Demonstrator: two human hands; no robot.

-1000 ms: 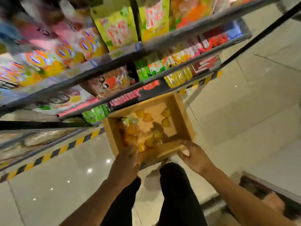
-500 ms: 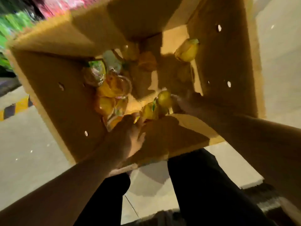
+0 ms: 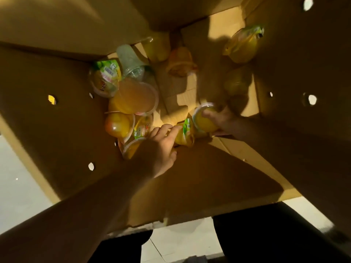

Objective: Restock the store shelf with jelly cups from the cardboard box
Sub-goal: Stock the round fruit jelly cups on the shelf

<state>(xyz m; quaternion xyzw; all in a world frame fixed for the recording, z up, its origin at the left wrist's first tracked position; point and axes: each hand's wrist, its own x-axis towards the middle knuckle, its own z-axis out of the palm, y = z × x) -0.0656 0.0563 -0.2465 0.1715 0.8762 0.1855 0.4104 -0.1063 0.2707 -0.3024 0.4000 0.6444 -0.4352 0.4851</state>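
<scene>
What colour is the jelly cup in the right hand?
Yellow, with a clear rim: the jelly cup in the right hand, head view.

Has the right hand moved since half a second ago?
Yes. The right hand has gone deeper into the cardboard box, off the near wall, and now grips a yellow jelly cup.

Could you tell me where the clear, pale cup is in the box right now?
In the head view, the clear cup lies on its side at the box's far left, between the green-lidded cup and a yellow cup.
</scene>
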